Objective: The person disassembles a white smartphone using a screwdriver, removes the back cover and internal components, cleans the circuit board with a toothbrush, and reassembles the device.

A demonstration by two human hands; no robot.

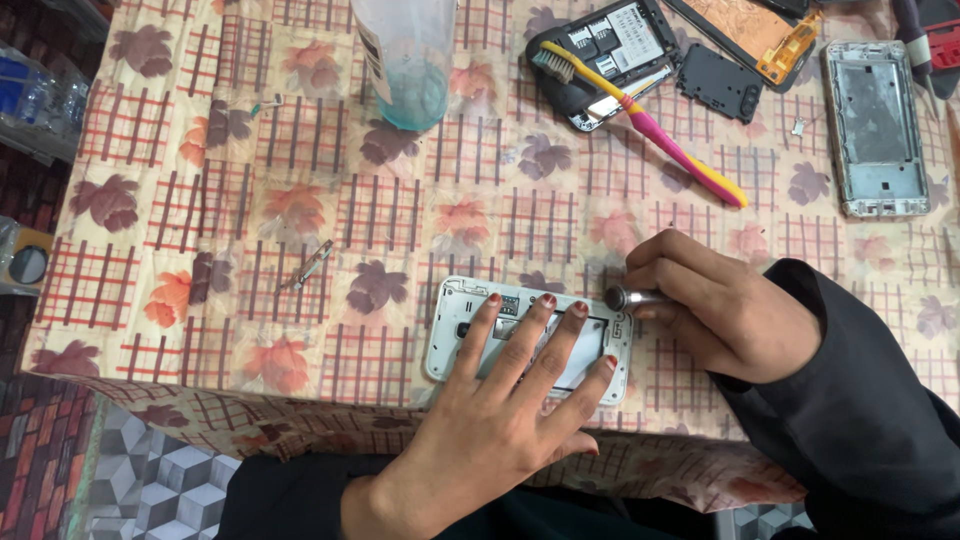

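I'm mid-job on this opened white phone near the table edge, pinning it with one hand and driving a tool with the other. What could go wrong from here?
1. The white opened phone lies close to the edge of the floral tablecloth; a push might slide it off.
2. The metal-tipped screwdriver in the right hand could slip toward the fingers of the left hand.
3. The small loose metal part could get lost against the busy pattern.

Surface point(300, 150) covered by beige cloth point(180, 420) with red grid squares, orange and purple leaves; cloth hangs over near edge. Floor point(150, 490) below: grey cube-pattern tiles at near left, dark red patterned tiles at far left. Light even, soft.
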